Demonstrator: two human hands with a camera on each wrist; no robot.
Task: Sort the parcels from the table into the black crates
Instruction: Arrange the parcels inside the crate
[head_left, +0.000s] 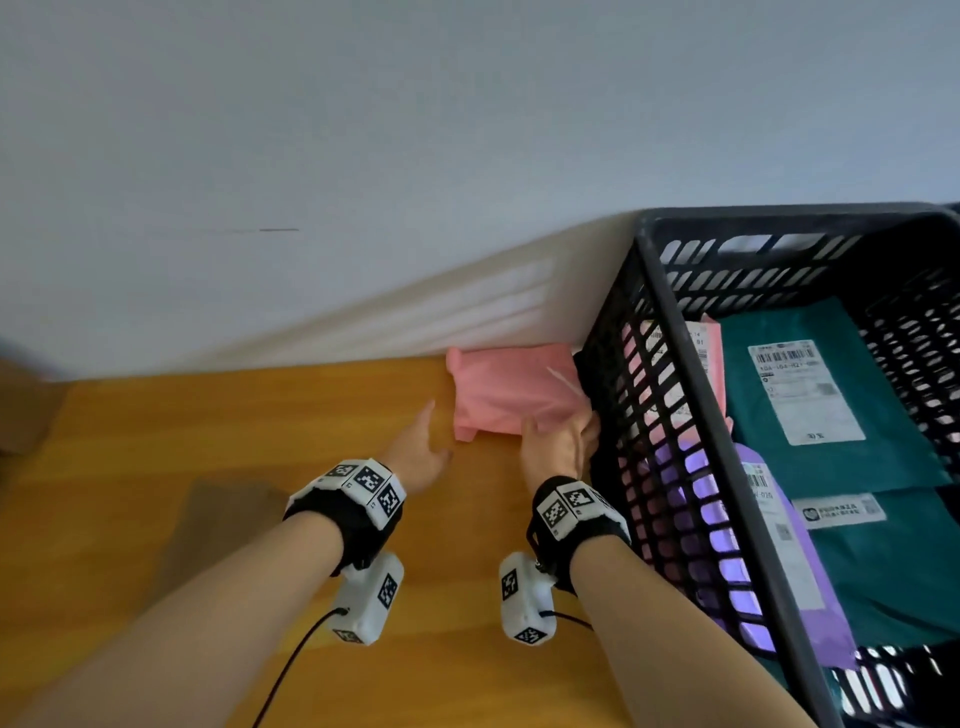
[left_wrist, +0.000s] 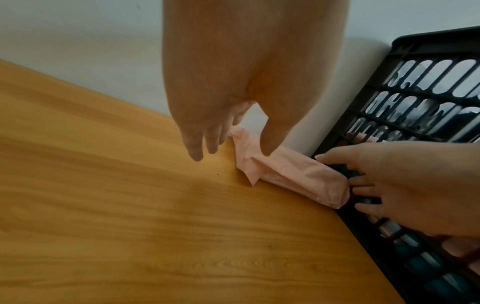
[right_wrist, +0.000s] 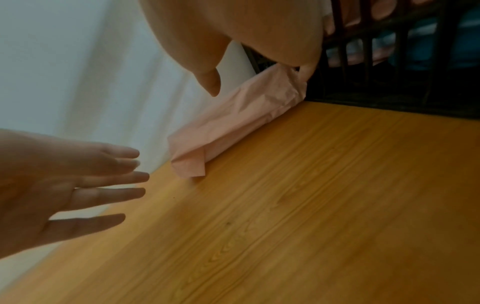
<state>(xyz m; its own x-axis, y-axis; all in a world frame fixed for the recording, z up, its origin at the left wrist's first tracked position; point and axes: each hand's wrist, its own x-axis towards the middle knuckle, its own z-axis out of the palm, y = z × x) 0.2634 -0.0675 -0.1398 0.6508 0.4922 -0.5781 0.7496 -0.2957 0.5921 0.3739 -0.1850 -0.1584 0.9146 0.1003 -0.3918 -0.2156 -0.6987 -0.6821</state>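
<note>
- The pink parcel (head_left: 511, 392) lies flat on the table (head_left: 260, 467), its far edge against the wall (head_left: 363, 156) and its right end tight against the outer side of the black crate (head_left: 675, 332).
- Our right hand (head_left: 558, 447) is the grip nearest that parcel: the thumb sits on or just over the near edge, and the fingers (left_wrist: 363, 183) reach in at the right end, between parcel and crate. They look only lightly bent; we cannot tell whether they have truly pinched the wrapper yet, and it is not lifted.
- Our left hand (head_left: 421, 447) holds nothing. Its fingers (right_wrist: 116, 183) are straight and spread, just beside the parcel's left end, above the table and not clearly touching the parcel.
- We judge the parcel to be soft and light: the wrapper is thin, creased plastic with a loose folded corner at the end away from the crate, and the body looks padded rather than stiff.
- It will probably sag and may slip if taken by that loose flap, so we would take hold across the fuller middle or scoop under both ends.
- The end jammed against the crate leaves little room for fingers; drawing the parcel away from the crate first may make the lift easier.
- Inside the crate already lie green parcels (head_left: 810, 384), a purple parcel (head_left: 779, 551) and another pink one.
</note>
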